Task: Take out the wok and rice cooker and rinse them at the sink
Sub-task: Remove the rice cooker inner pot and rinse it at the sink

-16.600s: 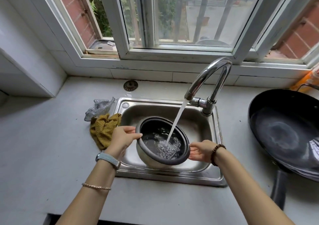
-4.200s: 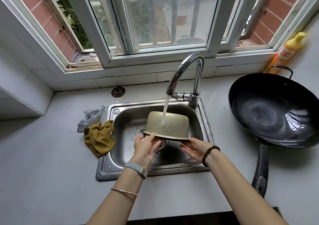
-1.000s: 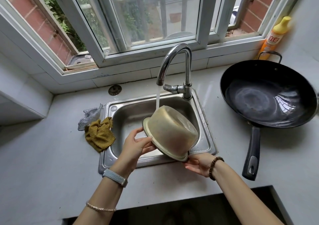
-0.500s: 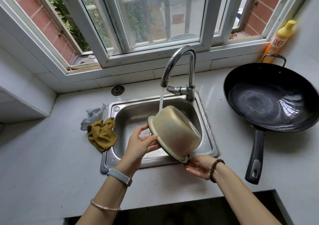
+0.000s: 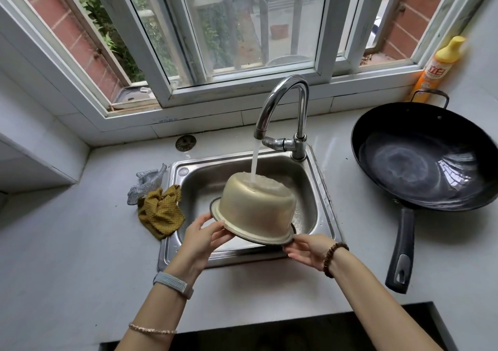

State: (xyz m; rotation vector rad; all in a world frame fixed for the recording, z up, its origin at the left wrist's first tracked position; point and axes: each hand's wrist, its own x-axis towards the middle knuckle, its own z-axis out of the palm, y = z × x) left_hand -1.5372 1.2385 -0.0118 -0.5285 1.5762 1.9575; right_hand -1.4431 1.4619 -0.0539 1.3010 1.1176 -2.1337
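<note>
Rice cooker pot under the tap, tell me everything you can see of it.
The rice cooker pot is a brassy metal bowl with a flared, dark-edged rim. It is upside down, tilted, above the sink. Water from the faucet splashes on its base. The left hand and right hand pinch its rim on opposite sides.
</note>
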